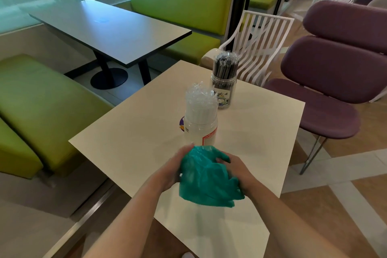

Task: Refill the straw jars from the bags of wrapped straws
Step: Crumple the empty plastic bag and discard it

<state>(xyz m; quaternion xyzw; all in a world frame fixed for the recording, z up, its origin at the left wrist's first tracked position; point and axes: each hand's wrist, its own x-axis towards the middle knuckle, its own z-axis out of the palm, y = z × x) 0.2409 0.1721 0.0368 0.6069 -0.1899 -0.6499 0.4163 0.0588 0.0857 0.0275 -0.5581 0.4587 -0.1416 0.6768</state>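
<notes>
Head view: left hand [174, 166] and right hand [237, 170] together grip a crumpled teal bag [206, 182] above the table [134, 132] near its front edge; both jars [200, 125] stand beyond.

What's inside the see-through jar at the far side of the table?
The far clear plastic jar holds dark wrapped straws standing upright, their clear wrapper tips poking above the rim. A printed label covers the lower part, so the straws' bottoms cannot be seen.
</notes>
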